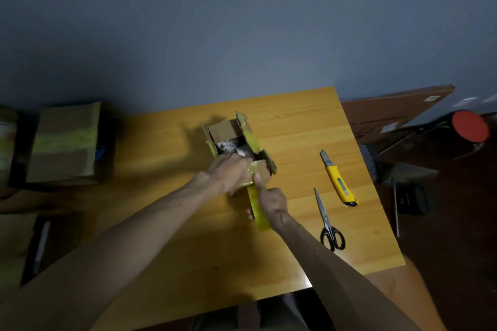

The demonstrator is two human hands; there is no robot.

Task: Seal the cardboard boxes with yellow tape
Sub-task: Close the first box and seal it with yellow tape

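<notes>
My left hand (228,173) is curling its fingers over the near edge of the cardboard box (223,129), seemingly gripping its near flap; my right hand (271,203) is clutching the yellow tape (255,208) just beside the box, thumb pressing tape onto its near side; the box is sitting on the table (295,121), far flaps standing open; both forearms are reaching forward, converging

No legible text, brand or number anywhere in view. On the brown flat carton (390,107) leaning at far right, white stickers (431,98), too small and blurred to read. On the yellow utility knife (339,179), a small green mark, illegible. On the taped cardboard box (64,142) at left, no readable print.
</notes>
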